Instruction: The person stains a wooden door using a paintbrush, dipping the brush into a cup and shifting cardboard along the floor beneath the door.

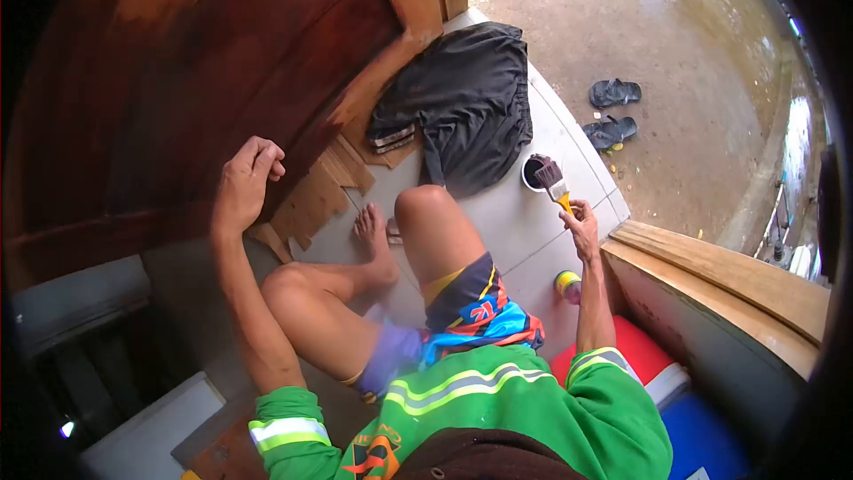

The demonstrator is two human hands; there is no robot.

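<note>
Wood door [204, 80]: fills upper L of view; dark red-brown panels, lighter orange-brown edge.
Tiled floor [524, 231]: pale, w/ thin dark joints; person sits on/nr it, knees bent, bare foot visible L of centre.
Sweatshirt [498, 404]: green, w/ silver & yellow-green bands across chest & sleeves.
Black cloth [471, 98]: spread on tiles, top centre, btwn door edge & step edge.
Cardboard [311, 204]: several brown pcs on floor along door bottom.
Flip-flops [613, 93]: dark pair, side by side on brown ground outside, upper R.
L hand [251, 180]: raised in front of door panels, well apart from R; fingers bent inward, can't tell if anything's in them.
R hand [583, 229]: fingers grasping brush by its yellow handle, forearm reaching fwd.
Brush [557, 188]: in R hand, metal band, dark wet-looking bristles pointing away from person, at cup; can't tell if touching rim.
Cup [531, 187]: white, dark liquid inside, on tiles nr black cloth.
Bottle [566, 284]: small, yellow-green top, nr R forearm.
</note>
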